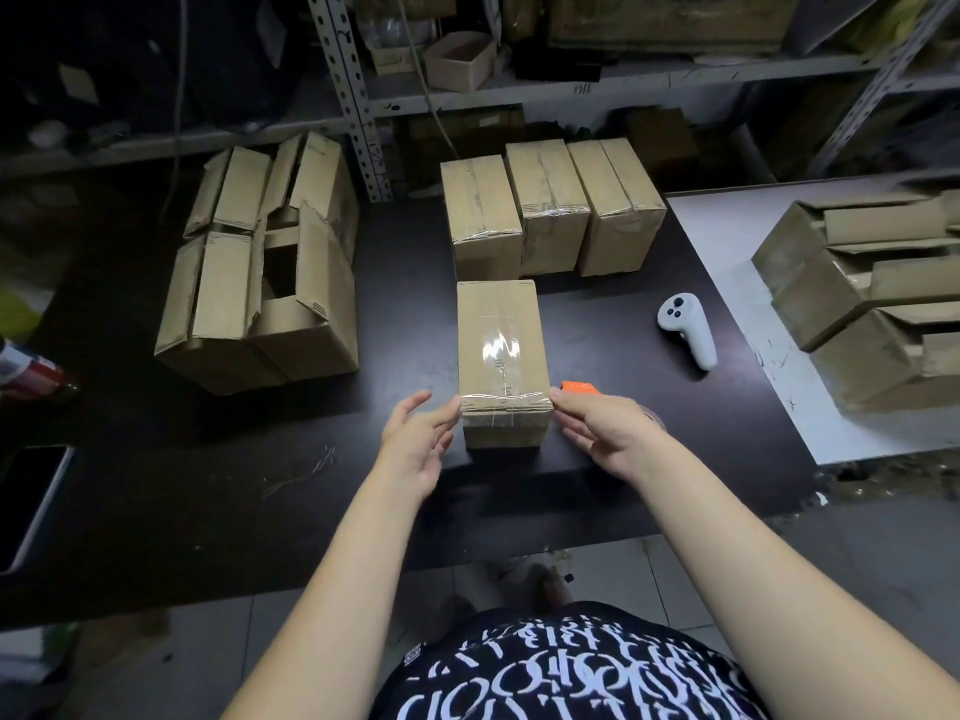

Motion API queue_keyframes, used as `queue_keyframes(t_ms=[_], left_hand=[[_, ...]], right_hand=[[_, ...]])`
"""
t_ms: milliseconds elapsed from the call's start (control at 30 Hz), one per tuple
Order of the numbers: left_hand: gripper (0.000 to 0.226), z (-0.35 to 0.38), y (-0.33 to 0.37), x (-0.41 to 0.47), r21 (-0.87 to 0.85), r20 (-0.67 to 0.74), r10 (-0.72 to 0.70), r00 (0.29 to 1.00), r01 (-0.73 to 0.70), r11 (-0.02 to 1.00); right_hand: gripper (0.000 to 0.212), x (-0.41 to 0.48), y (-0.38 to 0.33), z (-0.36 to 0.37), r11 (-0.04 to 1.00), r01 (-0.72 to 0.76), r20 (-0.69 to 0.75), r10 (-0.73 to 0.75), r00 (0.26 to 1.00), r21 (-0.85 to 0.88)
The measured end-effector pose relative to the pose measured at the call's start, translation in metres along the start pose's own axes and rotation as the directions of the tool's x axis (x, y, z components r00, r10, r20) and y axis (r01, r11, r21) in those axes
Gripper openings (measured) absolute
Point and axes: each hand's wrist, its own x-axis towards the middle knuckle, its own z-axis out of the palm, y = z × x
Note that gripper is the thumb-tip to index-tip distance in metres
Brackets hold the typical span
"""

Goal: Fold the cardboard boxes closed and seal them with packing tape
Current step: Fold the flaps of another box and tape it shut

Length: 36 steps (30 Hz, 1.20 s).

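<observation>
left hand (pixel 415 444) and right hand (pixel 597 428), fingers (pixel 441 415) straight, flank one taped box (pixel 501 345); three sealed boxes (pixel 550 200) behind.

A dark table (pixel 208 485) carries one taped box (pixel 501 350) in the middle, three taped boxes (pixel 550 205) in a row behind it, open boxes (pixel 260 283) at left, a white controller (pixel 685 324) at right and a tablet (pixel 31 501) on the left edge.

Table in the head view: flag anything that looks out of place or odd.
A white handheld controller lies on the dark table, right of the taped box nearest the person; it is no packing tool. Nothing looks spilled or damaged.
</observation>
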Motion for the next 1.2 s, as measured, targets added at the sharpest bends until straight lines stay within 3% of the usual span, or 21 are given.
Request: queue_keyframes(t_ms=[100, 200, 333, 400, 467, 533, 633, 700, 800, 1033, 1200], left_hand=[[0.016, 0.000, -0.006, 0.003, -0.031, 0.056, -0.060, 0.997, 0.062, 0.998], [0.014, 0.003, -0.013, -0.001, -0.016, 0.048, -0.030, 0.998, 0.031, 0.999], [0.017, 0.006, -0.018, -0.009, 0.103, 0.003, 0.133, 0.991, -0.133, 0.986], [0.017, 0.002, -0.020, -0.010, 0.227, 0.002, 0.285, 0.959, -0.278, 0.933], [0.016, -0.006, -0.020, -0.009, 0.388, 0.049, 0.482, 0.875, -0.462, 0.797], [0.019, -0.016, -0.017, -0.008, 0.520, 0.146, 0.627, 0.765, -0.598, 0.609], [0.025, -0.027, -0.010, -0.003, 0.592, 0.340, 0.713, 0.614, -0.728, 0.345], [0.025, -0.030, -0.005, -0.001, 0.593, 0.457, 0.713, 0.532, -0.779, 0.201], [0.025, -0.030, 0.000, 0.001, 0.563, 0.548, 0.681, 0.486, -0.816, 0.130], [0.019, -0.029, 0.007, 0.006, 0.521, 0.658, 0.646, 0.386, -0.853, -0.021], [0.014, -0.026, 0.010, 0.004, 0.516, 0.696, 0.587, 0.414, -0.856, -0.008]], right_hand=[[0.005, 0.007, 0.011, -0.001, 0.973, -0.157, 0.099, 0.142, 0.985, 0.167], [0.007, 0.009, 0.017, -0.004, 0.942, -0.219, 0.126, 0.192, 0.973, 0.255], [0.007, 0.011, 0.019, -0.005, 0.919, -0.240, 0.136, 0.206, 0.969, 0.314], [0.006, 0.015, 0.026, -0.005, 0.932, -0.216, 0.106, 0.193, 0.976, 0.291], [0.008, 0.021, 0.033, -0.008, 0.983, -0.079, 0.026, 0.076, 0.997, 0.165], [0.014, 0.019, 0.032, -0.016, 0.986, 0.167, -0.060, -0.165, 0.984, 0.013], [0.014, 0.009, 0.018, -0.028, 0.793, 0.502, 0.006, -0.533, 0.846, -0.346], [0.016, 0.002, 0.013, -0.027, 0.620, 0.623, 0.172, -0.630, 0.758, -0.476], [0.026, 0.004, 0.013, -0.027, 0.494, 0.716, 0.323, -0.660, 0.678, -0.492], [0.022, 0.016, 0.013, -0.033, 0.275, 0.810, 0.433, -0.732, 0.526, -0.519], [0.014, 0.018, 0.013, -0.032, 0.233, 0.821, 0.444, -0.748, 0.493, -0.521]])
